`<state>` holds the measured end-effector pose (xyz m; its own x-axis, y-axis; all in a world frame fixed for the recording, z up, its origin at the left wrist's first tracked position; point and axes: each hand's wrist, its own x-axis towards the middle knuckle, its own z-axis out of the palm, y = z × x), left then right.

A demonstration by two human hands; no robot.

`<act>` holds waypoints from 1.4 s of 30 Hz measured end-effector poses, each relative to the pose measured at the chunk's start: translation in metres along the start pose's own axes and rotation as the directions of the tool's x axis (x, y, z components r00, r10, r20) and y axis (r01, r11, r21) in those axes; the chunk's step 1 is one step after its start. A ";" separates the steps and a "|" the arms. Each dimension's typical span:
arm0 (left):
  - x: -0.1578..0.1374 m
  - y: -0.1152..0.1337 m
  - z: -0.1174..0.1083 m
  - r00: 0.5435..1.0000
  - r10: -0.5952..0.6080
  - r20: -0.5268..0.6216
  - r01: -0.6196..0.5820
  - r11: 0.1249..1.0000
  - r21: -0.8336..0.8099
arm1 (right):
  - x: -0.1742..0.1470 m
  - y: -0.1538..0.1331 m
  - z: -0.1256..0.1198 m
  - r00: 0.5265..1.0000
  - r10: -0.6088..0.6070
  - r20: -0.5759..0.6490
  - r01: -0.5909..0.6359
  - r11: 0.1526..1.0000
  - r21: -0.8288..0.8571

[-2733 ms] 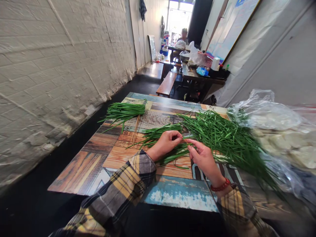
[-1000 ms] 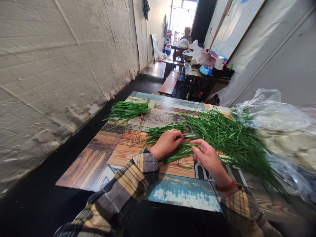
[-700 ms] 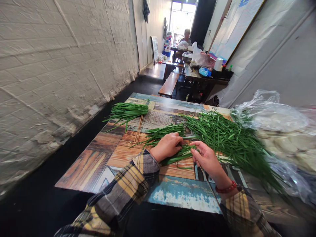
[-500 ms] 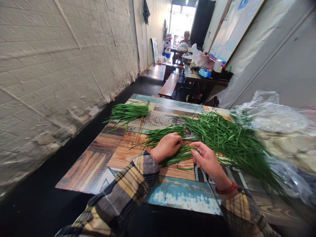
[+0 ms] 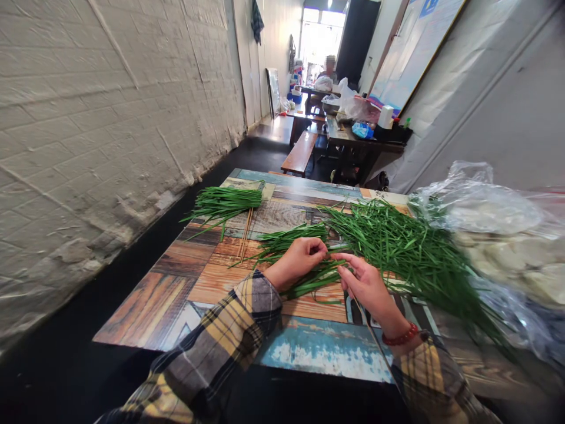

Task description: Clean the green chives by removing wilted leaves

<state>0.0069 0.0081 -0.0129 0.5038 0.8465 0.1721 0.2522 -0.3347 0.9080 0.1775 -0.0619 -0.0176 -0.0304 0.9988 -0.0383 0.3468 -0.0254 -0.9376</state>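
My left hand (image 5: 304, 259) is curled over a small bunch of garlic chives (image 5: 304, 287), thumb and forefinger pinched at their ends; the exact strands in the pinch are hidden. Facing it, my right hand (image 5: 364, 287) grips a thin wooden skewer (image 5: 375, 340), which slants down towards the table's near edge. Its tip is hidden by the fingers and chives. Just behind my left hand lies another bunch of chives (image 5: 282, 242). A big loose heap of chives (image 5: 388, 235) spreads beyond my right hand.
At the far left, a neat chive bundle (image 5: 227, 203) has thin sticks (image 5: 246, 234) projecting from it. Clear plastic bags (image 5: 477, 197) with pale contents sit at the right. Beyond the patterned table (image 5: 150, 312) stand a bench (image 5: 300, 152), a cluttered table and a person.
My left finger and thumb have rounded into a more open loop at the chive ends. My right forefinger has stretched towards them. The view has shifted slightly.
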 end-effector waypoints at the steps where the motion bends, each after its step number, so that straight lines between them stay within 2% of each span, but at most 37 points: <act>1: 0.000 0.000 0.000 1.000 0.000 0.003 0.000 1.000 -0.011 | 0.000 0.000 0.000 1.000 0.000 -0.001 0.000 1.000 0.001; 12: -0.002 0.003 0.002 1.000 0.002 -0.006 -0.002 0.994 -0.106 | 0.000 0.000 0.001 1.000 0.009 0.007 -0.009 1.000 -0.017; 23: -0.001 -0.001 0.002 0.999 0.041 -0.023 -0.042 0.998 -0.049 | 0.001 0.000 0.001 1.000 0.019 0.020 -0.018 0.998 -0.056; 27: -0.001 -0.001 0.002 0.997 0.075 -0.036 -0.074 0.997 0.009 | 0.001 0.000 0.001 0.999 0.025 0.021 -0.024 0.998 -0.062; 34: -0.002 0.002 0.001 0.983 0.181 -0.033 -0.170 0.964 0.206 | 0.002 0.005 0.001 1.000 -0.001 0.023 0.001 1.000 -0.023; 42: -0.003 0.001 0.001 0.977 0.212 -0.026 -0.198 0.943 0.267 | 0.003 0.010 0.000 1.000 -0.013 0.004 0.013 1.000 0.005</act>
<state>0.0067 0.0050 -0.0132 0.5246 0.7664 0.3706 0.3587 -0.5938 0.7202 0.1804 -0.0595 -0.0269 -0.0383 0.9989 -0.0270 0.3417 -0.0123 -0.9397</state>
